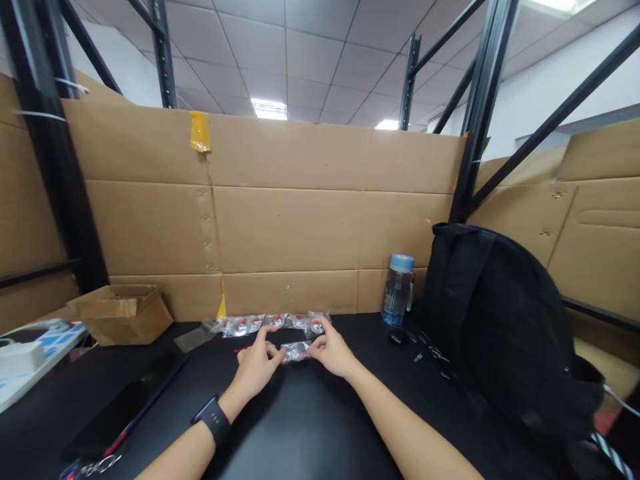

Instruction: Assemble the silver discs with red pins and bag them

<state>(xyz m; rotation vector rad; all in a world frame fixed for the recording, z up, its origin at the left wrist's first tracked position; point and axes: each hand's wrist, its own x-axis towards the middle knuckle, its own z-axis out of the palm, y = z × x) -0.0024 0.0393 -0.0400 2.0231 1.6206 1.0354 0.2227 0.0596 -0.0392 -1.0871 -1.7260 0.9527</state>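
Note:
A small clear plastic packet is stretched between my two hands just above the black table. My left hand, with a dark watch on its wrist, pinches the packet's left end. At the right end, the thumb of my right hand presses on it while the index finger is raised near the row behind. That row holds several clear packets with shiny, partly red contents, too small to make out. Something thin and red pokes out beside my left fingers.
A cardboard box and a white power strip sit at left, near a dark tablet-like slab with keyrings. On the right are a water bottle, small metal pieces and a black backpack. A cardboard wall stands behind.

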